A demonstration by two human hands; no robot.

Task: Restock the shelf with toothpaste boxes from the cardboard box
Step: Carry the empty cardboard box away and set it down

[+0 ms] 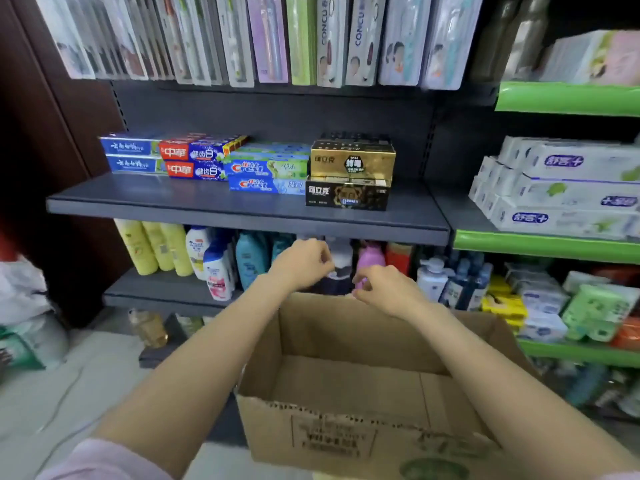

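An open cardboard box (pixel 349 420) stands in front of me, and no toothpaste shows inside it. Above it the grey shelf (pixel 221 206) carries stacked toothpaste boxes: blue ones (pixel 133 155), red and blue ones (pixel 194 161), Crest boxes (pixel 268 176), and a gold box (pixel 351 161) on a black one (pixel 346 195). My left hand (pixel 303 263) and my right hand (pixel 381 287) hover over the box's far edge, just below the shelf. Both have loosely curled fingers and hold nothing.
Toothbrush packs (pixel 263 36) hang above the shelf. Shampoo bottles (pixel 207 258) fill the shelf below. To the right, green-edged shelves (pixel 547 245) hold white toothpaste boxes (pixel 561 192) and tissue packs (pixel 588 306). Bags (pixel 24 306) lie on the floor at left.
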